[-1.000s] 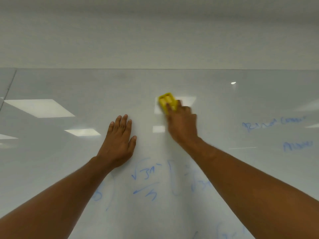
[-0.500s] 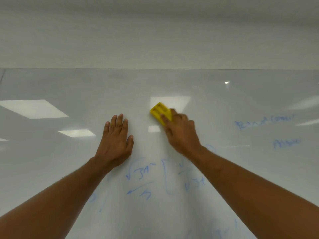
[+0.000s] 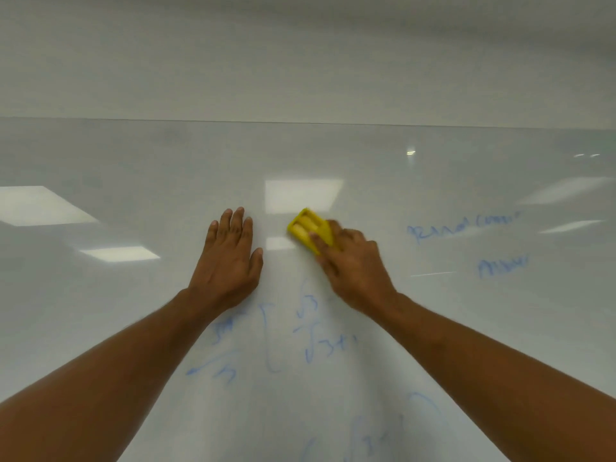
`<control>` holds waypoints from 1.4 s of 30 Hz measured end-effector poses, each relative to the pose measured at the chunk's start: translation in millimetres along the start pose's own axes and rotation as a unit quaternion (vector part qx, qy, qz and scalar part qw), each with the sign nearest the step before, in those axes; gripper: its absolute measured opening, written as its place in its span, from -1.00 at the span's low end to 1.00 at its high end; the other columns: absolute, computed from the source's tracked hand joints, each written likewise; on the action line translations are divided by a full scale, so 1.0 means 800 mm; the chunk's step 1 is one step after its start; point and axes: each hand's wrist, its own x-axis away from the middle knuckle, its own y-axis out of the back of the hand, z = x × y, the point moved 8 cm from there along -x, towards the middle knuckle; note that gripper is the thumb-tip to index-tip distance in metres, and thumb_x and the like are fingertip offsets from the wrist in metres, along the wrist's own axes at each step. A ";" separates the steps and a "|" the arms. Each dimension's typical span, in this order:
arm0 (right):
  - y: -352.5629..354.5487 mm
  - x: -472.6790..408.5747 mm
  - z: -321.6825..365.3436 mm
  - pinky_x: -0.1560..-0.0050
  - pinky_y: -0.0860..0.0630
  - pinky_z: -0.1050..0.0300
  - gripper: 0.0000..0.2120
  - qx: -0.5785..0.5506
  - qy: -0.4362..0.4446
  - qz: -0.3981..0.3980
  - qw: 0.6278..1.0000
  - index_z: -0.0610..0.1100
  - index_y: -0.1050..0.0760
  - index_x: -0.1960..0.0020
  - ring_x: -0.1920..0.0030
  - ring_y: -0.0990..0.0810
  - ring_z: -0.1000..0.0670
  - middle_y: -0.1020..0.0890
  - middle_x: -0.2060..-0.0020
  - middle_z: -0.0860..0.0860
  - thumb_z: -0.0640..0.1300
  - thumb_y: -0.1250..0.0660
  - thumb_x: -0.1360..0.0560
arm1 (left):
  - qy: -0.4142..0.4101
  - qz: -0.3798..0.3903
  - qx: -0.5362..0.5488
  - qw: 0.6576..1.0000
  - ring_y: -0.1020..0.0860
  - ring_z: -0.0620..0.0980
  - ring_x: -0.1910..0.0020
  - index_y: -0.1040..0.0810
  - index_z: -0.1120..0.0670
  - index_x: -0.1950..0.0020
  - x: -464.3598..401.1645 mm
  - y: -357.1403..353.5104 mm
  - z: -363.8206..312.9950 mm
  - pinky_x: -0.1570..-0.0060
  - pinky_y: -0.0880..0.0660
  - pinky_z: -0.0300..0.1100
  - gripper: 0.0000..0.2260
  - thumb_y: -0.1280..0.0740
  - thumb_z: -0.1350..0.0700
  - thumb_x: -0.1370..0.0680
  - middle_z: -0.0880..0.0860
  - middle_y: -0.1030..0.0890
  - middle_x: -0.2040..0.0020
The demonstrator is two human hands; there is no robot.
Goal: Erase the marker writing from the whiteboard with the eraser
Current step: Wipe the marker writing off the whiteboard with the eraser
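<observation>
A glossy whiteboard (image 3: 133, 328) fills the lower two thirds of the view. My right hand (image 3: 353, 265) grips a yellow eraser (image 3: 308, 230) and presses it against the board at centre. My left hand (image 3: 230, 261) lies flat on the board just left of the eraser, fingers together, holding nothing. Blue marker formulas (image 3: 316, 331) sit between and below my wrists, partly covered by both forearms. More blue marker writing (image 3: 463, 225) is at the right, with a second blue word (image 3: 501, 266) under it. The patch around the eraser looks clean.
A plain white wall (image 3: 300, 61) rises above the board's top edge. Ceiling lights reflect as bright patches (image 3: 40, 205) on the board at left, centre and right. Faint blue scrawl (image 3: 366, 438) shows near the bottom edge.
My right hand has slid the eraser down and to the left, closer to my left hand. The view has shifted, bringing more formulas into sight below my wrists.
</observation>
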 end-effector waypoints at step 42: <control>0.026 0.111 -0.227 0.10 -0.49 -0.10 -0.52 0.014 -0.118 -0.059 0.991 0.07 -0.34 -0.49 -0.09 -0.49 -0.27 -0.41 -0.43 -0.14 -0.02 -0.24 -0.58 | 0.052 0.001 -0.032 0.998 0.17 0.19 -0.62 0.02 0.13 -0.63 -0.087 -0.049 -0.169 -0.56 0.21 0.21 -0.40 0.07 -0.15 -0.66 0.18 0.08 -0.64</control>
